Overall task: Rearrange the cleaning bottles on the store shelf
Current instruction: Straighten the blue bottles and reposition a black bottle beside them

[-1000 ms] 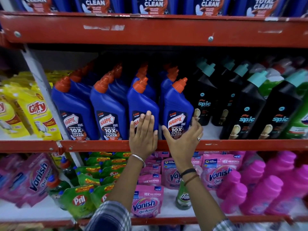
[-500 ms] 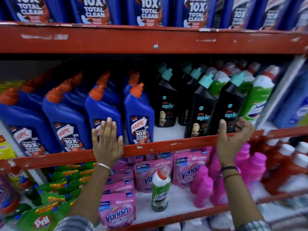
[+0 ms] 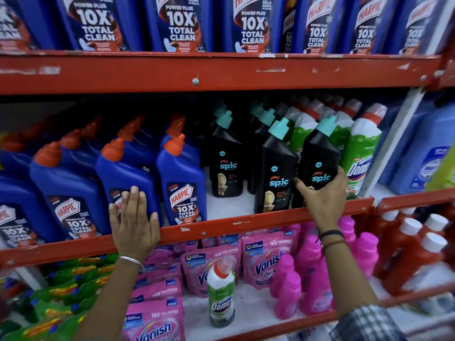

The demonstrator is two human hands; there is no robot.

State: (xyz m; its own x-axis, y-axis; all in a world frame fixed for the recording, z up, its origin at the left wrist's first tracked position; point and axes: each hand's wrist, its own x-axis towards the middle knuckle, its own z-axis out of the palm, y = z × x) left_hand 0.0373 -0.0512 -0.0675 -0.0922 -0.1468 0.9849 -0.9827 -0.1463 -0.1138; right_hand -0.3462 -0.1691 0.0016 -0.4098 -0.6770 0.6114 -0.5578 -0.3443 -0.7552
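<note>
**Hands on mid-shelf bottles**

Red shelf edge (image 3: 221, 226) runs across w/ blue Harpic bottles at 9 o'clock, green Domex bottle (image 3: 357, 153) at 3. Pink Vanish pouches (image 3: 266, 259) below at 6; a lone Domex stands among them. Labels read "Power Plus 10X Total Clean", "spic". Left hand (image 3: 134, 226) lies flat, fingers spread, on a Harpic bottle (image 3: 128, 178). Right hand (image 3: 322, 195) wraps the front black Spic bottle (image 3: 320, 156) low down, thumb at its 9, fingers at 3.
</note>
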